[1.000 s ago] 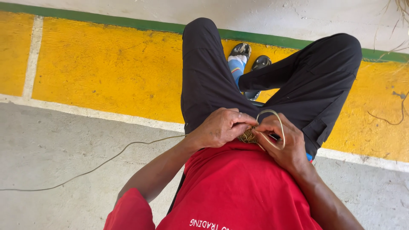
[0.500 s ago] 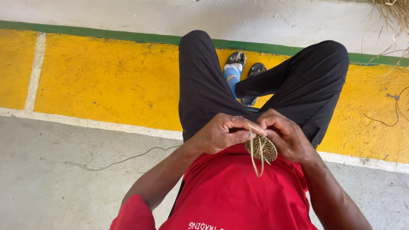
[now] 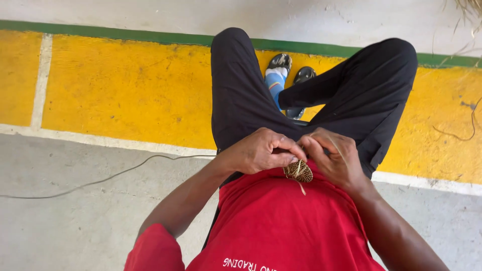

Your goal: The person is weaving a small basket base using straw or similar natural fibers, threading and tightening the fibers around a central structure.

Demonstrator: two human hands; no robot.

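1. Your left hand [image 3: 261, 150] is closed, fingers pinching the top edge of the small woven disc [image 3: 298, 171], which sits at your waist against the red shirt [image 3: 281, 226].
2. Your right hand [image 3: 336, 158] is curled shut on a pale fibre strand [image 3: 300, 165] at the disc's rim.
3. Progress, my read: only a small coiled centre is woven; most of the piece is left.
4. Beyond: black trousers [image 3: 241, 100], shoes [image 3: 288, 68], yellow floor band [image 3: 125, 90], loose strand on the concrete floor [image 3: 75, 226].

What I can't make out
My left hand [image 3: 261, 150] covers part of the woven disc [image 3: 298, 171]; its weave is too small to read.
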